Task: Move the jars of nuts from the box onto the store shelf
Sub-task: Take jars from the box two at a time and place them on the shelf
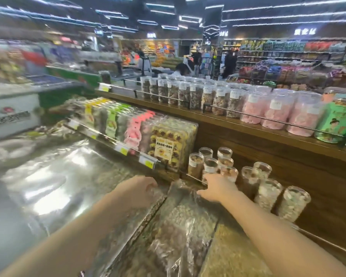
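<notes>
The right hand [216, 188] reaches to the jars [210, 164] on the low shelf [248, 156]; its grip is hidden. The left hand [136, 190] curls, and I cannot tell what it holds.

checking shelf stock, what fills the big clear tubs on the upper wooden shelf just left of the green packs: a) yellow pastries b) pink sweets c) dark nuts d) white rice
b: the big clear tubs beside the green packs on the upper wooden shelf show pale pink contents; the dark nut mixes sit in the narrower jars further left.
</notes>
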The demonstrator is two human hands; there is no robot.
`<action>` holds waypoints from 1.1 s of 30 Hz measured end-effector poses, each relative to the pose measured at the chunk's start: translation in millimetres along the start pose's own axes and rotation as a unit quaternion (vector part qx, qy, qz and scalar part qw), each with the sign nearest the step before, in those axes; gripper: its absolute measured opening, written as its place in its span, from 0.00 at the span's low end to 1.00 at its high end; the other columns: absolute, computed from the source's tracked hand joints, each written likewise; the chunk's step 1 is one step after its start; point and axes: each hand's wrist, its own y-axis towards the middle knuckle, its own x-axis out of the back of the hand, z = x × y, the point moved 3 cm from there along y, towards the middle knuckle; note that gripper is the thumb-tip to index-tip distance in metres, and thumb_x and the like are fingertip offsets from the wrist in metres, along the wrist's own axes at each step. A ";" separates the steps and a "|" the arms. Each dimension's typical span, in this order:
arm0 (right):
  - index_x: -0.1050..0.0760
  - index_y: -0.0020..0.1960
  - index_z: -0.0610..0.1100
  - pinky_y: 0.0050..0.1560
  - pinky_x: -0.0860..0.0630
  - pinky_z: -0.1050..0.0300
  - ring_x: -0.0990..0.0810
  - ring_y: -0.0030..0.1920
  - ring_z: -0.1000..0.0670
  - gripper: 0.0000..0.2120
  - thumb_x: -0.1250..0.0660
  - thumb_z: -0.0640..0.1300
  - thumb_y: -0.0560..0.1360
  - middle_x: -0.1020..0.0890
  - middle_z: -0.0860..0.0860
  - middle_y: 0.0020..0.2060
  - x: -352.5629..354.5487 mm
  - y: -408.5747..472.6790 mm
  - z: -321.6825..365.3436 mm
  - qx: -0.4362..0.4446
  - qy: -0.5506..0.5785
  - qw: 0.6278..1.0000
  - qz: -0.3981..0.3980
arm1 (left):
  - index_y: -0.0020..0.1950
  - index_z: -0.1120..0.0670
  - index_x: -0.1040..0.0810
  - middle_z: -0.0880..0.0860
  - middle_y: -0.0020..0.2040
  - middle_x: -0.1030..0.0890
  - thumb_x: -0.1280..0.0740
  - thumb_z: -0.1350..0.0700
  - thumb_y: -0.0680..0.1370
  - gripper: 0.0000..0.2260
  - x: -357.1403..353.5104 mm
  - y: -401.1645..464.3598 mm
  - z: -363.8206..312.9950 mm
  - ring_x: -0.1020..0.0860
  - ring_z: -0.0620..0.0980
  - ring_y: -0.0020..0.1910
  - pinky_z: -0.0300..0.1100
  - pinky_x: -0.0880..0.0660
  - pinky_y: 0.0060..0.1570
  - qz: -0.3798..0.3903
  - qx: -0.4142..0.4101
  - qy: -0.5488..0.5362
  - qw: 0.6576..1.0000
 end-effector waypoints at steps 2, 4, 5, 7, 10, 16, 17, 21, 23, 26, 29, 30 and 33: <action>0.29 0.70 0.50 0.56 0.22 0.49 0.22 0.63 0.43 0.28 0.34 0.63 0.75 0.23 0.47 0.65 -11.8 3.1 44.0 0.047 -0.017 0.999 0.018 | 0.63 0.32 0.25 0.45 0.63 0.19 0.35 0.39 0.70 0.21 -4.3 -34.2 43.5 0.21 0.48 0.58 0.47 0.23 0.59 -0.006 0.053 -0.006 0.999; 0.27 0.66 0.51 0.55 0.21 0.48 0.21 0.60 0.44 0.24 0.34 0.62 0.75 0.22 0.48 0.63 -21.4 -0.5 89.0 0.092 -0.031 0.995 0.024 | 0.63 0.38 0.23 0.45 0.61 0.19 0.41 0.32 0.63 0.31 -5.6 -72.5 81.4 0.21 0.49 0.57 0.47 0.22 0.58 -0.017 0.105 -0.020 0.994; 0.28 0.66 0.50 0.55 0.21 0.47 0.21 0.59 0.44 0.24 0.35 0.61 0.75 0.22 0.48 0.62 -26.9 -4.5 111.5 0.112 -0.035 0.993 0.027 | 0.65 0.42 0.23 0.46 0.61 0.20 0.43 0.30 0.62 0.35 -5.7 -92.5 97.7 0.21 0.50 0.58 0.47 0.23 0.59 -0.018 0.120 -0.018 0.992; 0.30 0.70 0.50 0.57 0.22 0.46 0.22 0.62 0.43 0.26 0.36 0.61 0.76 0.23 0.48 0.64 -36.3 -15.1 156.8 0.145 -0.046 0.988 0.027 | 0.69 0.45 0.24 0.46 0.64 0.21 0.37 0.34 0.67 0.32 -0.4 -137.2 124.7 0.21 0.49 0.61 0.44 0.24 0.59 -0.017 0.161 -0.018 0.987; 0.32 0.73 0.49 0.57 0.22 0.47 0.23 0.64 0.43 0.28 0.35 0.61 0.77 0.24 0.48 0.67 -45.4 -40.3 229.6 0.193 -0.056 0.979 0.030 | 0.69 0.44 0.25 0.43 0.65 0.22 0.28 0.43 0.75 0.22 0.2 -202.7 170.7 0.22 0.46 0.60 0.39 0.26 0.54 -0.025 0.214 -0.039 0.976; 0.31 0.72 0.50 0.61 0.23 0.46 0.23 0.66 0.43 0.29 0.34 0.60 0.74 0.24 0.47 0.68 -70.7 -112.7 373.6 0.258 -0.084 0.962 0.038 | 0.65 0.40 0.24 0.40 0.60 0.22 0.28 0.41 0.75 0.19 -1.7 -350.6 255.0 0.23 0.45 0.60 0.45 0.25 0.58 -0.065 0.282 -0.076 0.954; 0.30 0.71 0.50 0.61 0.23 0.46 0.23 0.66 0.43 0.29 0.34 0.60 0.74 0.24 0.47 0.68 -76.7 -127.8 397.2 0.270 -0.088 0.958 0.043 | 0.67 0.41 0.25 0.41 0.62 0.23 0.29 0.41 0.75 0.21 -3.2 -376.0 268.8 0.24 0.46 0.62 0.44 0.26 0.58 -0.065 0.295 -0.075 0.950; 0.27 0.67 0.50 0.57 0.22 0.49 0.21 0.61 0.44 0.25 0.33 0.60 0.73 0.21 0.48 0.63 -103.2 -189.1 491.2 0.331 -0.093 0.937 0.062 | 0.70 0.42 0.26 0.43 0.67 0.24 0.29 0.42 0.76 0.23 -11.1 -479.8 320.5 0.25 0.45 0.64 0.42 0.27 0.59 -0.090 0.349 -0.084 0.929; 0.26 0.66 0.51 0.58 0.23 0.48 0.21 0.62 0.44 0.25 0.33 0.59 0.72 0.21 0.48 0.63 -118.4 -222.3 537.5 0.361 -0.094 0.926 0.059 | 0.69 0.41 0.26 0.41 0.67 0.23 0.29 0.42 0.75 0.23 -15.0 -535.2 338.6 0.24 0.45 0.63 0.43 0.27 0.60 -0.109 0.383 -0.099 0.912; 0.28 0.70 0.52 0.61 0.24 0.48 0.23 0.65 0.44 0.26 0.33 0.59 0.74 0.22 0.49 0.66 -144.6 -278.7 606.5 0.422 -0.110 0.897 0.075 | 0.69 0.41 0.26 0.42 0.67 0.23 0.29 0.43 0.75 0.22 -24.8 -618.7 361.6 0.24 0.45 0.64 0.44 0.26 0.61 -0.129 0.431 -0.103 0.887; 0.30 0.72 0.54 0.60 0.26 0.50 0.24 0.66 0.45 0.28 0.33 0.60 0.74 0.23 0.50 0.67 -175.8 -338.0 674.0 0.480 -0.134 0.862 0.093 | 0.69 0.42 0.25 0.43 0.66 0.23 0.29 0.43 0.75 0.22 -44.4 -703.2 379.1 0.24 0.45 0.64 0.45 0.25 0.61 -0.147 0.489 -0.109 0.853; 0.30 0.72 0.54 0.60 0.27 0.50 0.24 0.65 0.44 0.28 0.32 0.60 0.74 0.23 0.50 0.67 -187.7 -357.8 694.6 0.499 -0.145 0.849 0.099 | 0.68 0.42 0.25 0.43 0.65 0.22 0.29 0.42 0.74 0.22 -52.4 -730.5 382.6 0.24 0.45 0.64 0.45 0.25 0.61 -0.155 0.510 -0.115 0.838; 0.31 0.73 0.52 0.58 0.25 0.49 0.23 0.63 0.43 0.28 0.33 0.60 0.77 0.24 0.48 0.65 -225.0 -420.0 749.9 0.561 -0.177 0.799 0.123 | 0.66 0.42 0.24 0.43 0.63 0.21 0.29 0.41 0.73 0.22 -80.8 -804.8 390.1 0.24 0.46 0.62 0.46 0.25 0.60 -0.171 0.563 -0.137 0.797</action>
